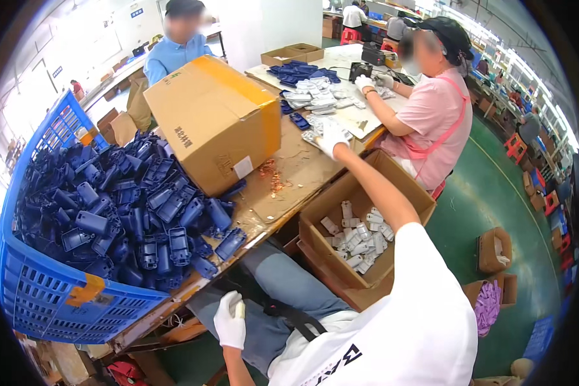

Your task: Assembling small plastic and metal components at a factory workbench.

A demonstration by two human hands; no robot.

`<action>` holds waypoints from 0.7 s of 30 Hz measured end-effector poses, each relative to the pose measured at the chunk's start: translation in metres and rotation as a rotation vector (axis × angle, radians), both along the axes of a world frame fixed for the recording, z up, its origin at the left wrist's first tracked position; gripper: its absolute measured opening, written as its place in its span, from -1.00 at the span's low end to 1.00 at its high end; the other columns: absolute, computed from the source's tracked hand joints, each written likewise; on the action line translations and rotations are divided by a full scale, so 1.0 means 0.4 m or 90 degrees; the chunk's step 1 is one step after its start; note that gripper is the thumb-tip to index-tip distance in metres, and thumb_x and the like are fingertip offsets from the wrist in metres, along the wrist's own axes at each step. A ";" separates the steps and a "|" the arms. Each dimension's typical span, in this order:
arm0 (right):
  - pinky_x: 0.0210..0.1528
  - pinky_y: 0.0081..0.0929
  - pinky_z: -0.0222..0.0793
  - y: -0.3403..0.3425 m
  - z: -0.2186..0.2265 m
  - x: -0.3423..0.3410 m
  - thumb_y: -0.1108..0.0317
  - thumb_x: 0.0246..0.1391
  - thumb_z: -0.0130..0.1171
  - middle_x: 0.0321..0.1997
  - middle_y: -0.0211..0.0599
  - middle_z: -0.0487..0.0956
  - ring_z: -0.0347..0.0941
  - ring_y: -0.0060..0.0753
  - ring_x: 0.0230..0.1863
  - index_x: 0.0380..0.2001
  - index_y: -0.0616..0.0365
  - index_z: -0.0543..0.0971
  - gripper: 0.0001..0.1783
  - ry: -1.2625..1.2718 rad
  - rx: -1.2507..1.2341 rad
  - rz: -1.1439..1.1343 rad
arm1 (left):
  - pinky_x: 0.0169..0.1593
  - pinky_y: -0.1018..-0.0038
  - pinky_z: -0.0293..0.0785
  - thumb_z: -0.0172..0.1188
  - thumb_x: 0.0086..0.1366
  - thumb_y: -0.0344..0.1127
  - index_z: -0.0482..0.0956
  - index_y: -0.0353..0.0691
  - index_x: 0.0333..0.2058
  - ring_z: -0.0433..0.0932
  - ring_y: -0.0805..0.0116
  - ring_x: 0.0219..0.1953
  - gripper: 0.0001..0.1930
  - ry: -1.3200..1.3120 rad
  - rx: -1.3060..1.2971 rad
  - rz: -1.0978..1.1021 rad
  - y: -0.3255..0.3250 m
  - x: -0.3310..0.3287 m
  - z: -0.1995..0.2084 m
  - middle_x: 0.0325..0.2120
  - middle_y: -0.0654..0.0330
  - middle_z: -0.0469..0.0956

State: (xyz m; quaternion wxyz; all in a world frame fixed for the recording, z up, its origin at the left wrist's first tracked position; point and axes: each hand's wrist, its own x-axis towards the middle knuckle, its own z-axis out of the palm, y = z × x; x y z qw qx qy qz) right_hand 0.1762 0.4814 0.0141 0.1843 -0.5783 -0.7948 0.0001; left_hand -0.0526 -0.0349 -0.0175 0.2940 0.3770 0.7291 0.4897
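Note:
My right hand (332,137), in a white glove, reaches far across the workbench to its right edge. It touches a group of white plastic casings (315,94), and its fingertips blend in with them, so their grip cannot be made out. Low over my thigh is my left hand (230,321), also gloved, with its fingers curled in and nothing showing in it. Dark blue plastic casings (135,206) fill a blue crate (77,302) on the left and spill onto the bench. Under my right arm, an open cardboard box (315,238) holds more white casings.
A large taped carton (212,122) stands on the bench (289,186), beside reddish scraps (274,179). A co-worker in pink (434,122) handles parts at the right. Another person in blue (174,55) is behind the carton. Purple parts (487,305) fill a floor box.

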 end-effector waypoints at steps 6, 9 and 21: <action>0.26 -0.26 0.18 0.044 0.116 -0.104 0.14 0.23 -0.03 0.24 -0.03 0.36 0.29 -0.10 0.21 0.22 0.23 0.27 -0.43 0.334 -0.066 0.325 | -0.03 0.42 0.52 0.10 0.31 -0.45 0.48 -0.42 -0.06 0.60 0.28 -0.14 -0.75 -0.180 0.021 0.016 -0.117 -0.058 -0.024 -0.19 0.03 0.59; 0.24 -0.32 0.25 0.015 0.124 -0.237 0.17 0.34 -0.19 0.19 -0.14 0.43 0.38 -0.25 0.16 0.21 0.24 0.29 -0.51 0.775 -0.563 0.353 | -0.05 0.41 0.53 0.11 0.33 -0.40 0.49 -0.43 -0.09 0.61 0.27 -0.19 -0.75 -0.133 0.034 0.009 -0.114 -0.070 0.048 -0.24 0.03 0.60; 0.29 -0.32 0.22 0.147 0.026 -0.230 0.22 0.32 -0.21 0.25 -0.20 0.39 0.33 -0.26 0.23 0.19 0.21 0.34 -0.53 0.591 -0.732 0.669 | -0.11 0.48 0.54 0.11 0.16 -0.62 0.58 -0.40 -0.22 0.64 0.35 -0.24 -0.80 0.007 -0.023 0.010 0.026 -0.055 0.176 -0.31 0.06 0.63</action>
